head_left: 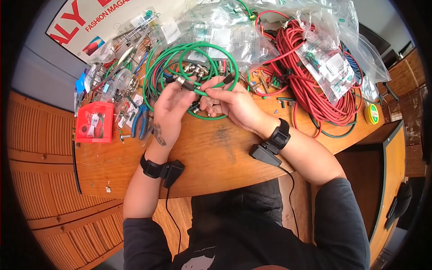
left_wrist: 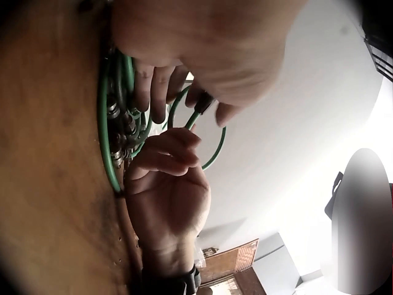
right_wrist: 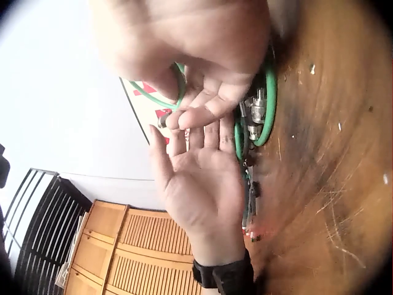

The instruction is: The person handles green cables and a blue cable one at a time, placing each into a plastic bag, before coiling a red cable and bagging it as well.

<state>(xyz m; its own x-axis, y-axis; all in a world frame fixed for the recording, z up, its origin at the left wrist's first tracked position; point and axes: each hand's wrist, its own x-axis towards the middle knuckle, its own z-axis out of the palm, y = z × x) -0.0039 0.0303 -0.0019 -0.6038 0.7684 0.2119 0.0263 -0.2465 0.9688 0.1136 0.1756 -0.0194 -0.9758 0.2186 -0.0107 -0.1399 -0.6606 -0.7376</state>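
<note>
A thin green cable is looped up between the two hands, its metal-tipped connector with a black sleeve at the left fingers. My left hand pinches that sleeve between thumb and fingers; the black sleeve also shows in the left wrist view. With curled fingers and thumb, my right hand pinches the green cable just beside the connector. Another black sleeve sits on the loop above the right hand. Behind the hands lies a pile of coiled cables with metal connectors.
Blue-handled pliers and a red bin lie at left. A big bundle of red cable fills the right, near a yellow-green tin. Clear plastic bags cover the back of the wooden table.
</note>
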